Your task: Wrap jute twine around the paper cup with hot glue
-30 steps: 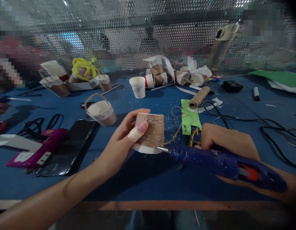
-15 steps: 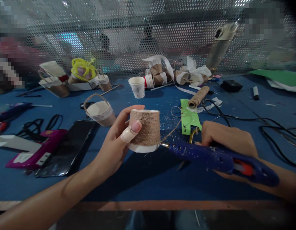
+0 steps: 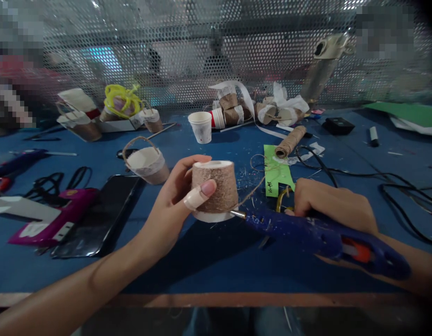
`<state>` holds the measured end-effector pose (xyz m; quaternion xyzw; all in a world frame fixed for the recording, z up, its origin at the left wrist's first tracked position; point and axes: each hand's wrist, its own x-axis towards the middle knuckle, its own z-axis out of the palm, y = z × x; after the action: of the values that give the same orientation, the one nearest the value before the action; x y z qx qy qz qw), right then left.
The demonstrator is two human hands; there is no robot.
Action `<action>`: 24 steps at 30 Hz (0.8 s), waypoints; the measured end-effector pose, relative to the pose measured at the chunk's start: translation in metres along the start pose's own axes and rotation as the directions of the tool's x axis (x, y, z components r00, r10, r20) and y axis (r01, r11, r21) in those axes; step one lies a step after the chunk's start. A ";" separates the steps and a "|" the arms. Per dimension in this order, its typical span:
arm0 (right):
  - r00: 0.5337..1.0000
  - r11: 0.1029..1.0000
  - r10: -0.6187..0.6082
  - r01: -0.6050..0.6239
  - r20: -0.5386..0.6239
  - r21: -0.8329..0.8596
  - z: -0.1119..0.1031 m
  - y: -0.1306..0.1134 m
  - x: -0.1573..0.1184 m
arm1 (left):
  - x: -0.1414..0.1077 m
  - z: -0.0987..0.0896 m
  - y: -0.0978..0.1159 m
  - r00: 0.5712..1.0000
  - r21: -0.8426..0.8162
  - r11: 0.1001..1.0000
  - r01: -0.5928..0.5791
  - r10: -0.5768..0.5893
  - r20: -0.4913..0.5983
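My left hand (image 3: 167,210) is closed around a paper cup wound with brown twine (image 3: 219,191), its thumb, with a bandage on it, pressed on the twine. A white band of the cup shows below the wrapping. My right hand (image 3: 337,207) grips a blue hot glue gun (image 3: 293,228), whose body hides part of the fingers. The gun's metal nozzle touches or nearly touches the cup's lower right edge. From there a loose strand of twine (image 3: 253,190) runs up towards a twine roll (image 3: 290,141). A yellow loop (image 3: 280,199) shows beside my right fingers.
Left lie a phone (image 3: 97,219), a purple-and-white tool (image 3: 58,219) and a small handled basket (image 3: 149,165). A white cup (image 3: 201,127) stands ahead. A green paper piece (image 3: 274,172) and black cables (image 3: 401,196) lie right. A perforated metal screen (image 3: 188,56) backs the table.
My left hand has turned the wrapped cup slightly and shifted it a little to the right. The nozzle now sits further over the cup's lower edge.
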<state>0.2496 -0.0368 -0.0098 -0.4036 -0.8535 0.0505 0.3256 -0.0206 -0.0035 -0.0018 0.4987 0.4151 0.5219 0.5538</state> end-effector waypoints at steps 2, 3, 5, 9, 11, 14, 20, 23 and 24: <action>1.000 1.000 -0.009 0.009 -0.022 0.016 -0.001 0.003 0.000 | 0.001 0.000 0.001 1.000 -0.043 0.999 0.024 -0.024 -0.010; 0.999 0.999 -0.025 0.025 -0.027 0.020 -0.002 0.004 0.000 | 0.001 0.000 0.001 0.999 -0.063 0.997 0.037 -0.038 -0.011; 0.998 0.999 -0.053 0.053 -0.022 -0.007 -0.003 0.008 0.001 | 0.002 0.000 0.002 0.999 -0.094 0.994 0.050 -0.051 -0.004; 0.998 0.997 -0.062 0.062 0.002 -0.038 -0.004 0.011 0.001 | 0.002 0.000 0.001 0.999 -0.098 0.994 0.053 -0.054 -0.009; 0.999 0.998 -0.054 0.054 -0.002 -0.022 -0.003 0.008 0.000 | 0.002 0.001 0.000 0.999 -0.079 0.996 0.048 -0.048 0.004; 0.999 0.999 -0.019 0.021 -0.046 0.043 0.002 0.001 0.000 | 0.001 0.001 0.000 0.998 -0.064 0.997 0.034 -0.031 0.050; 0.998 0.999 -0.033 0.034 -0.059 0.025 0.003 0.004 0.000 | 0.003 -0.001 -0.002 0.996 -0.121 0.993 0.011 0.000 0.090; 0.996 0.997 -0.075 0.076 -0.047 0.010 0.001 0.011 0.000 | 0.004 -0.004 -0.002 0.997 -0.130 0.991 0.038 -0.028 0.078; 0.996 0.997 -0.077 0.078 -0.045 0.005 0.001 0.013 0.000 | 0.005 -0.004 -0.002 0.996 -0.129 0.991 0.040 -0.030 0.079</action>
<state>0.2577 -0.0278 -0.0154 -0.3702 -0.8608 0.0314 0.3477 -0.0239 0.0016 -0.0041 0.4737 0.3672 0.5185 0.6099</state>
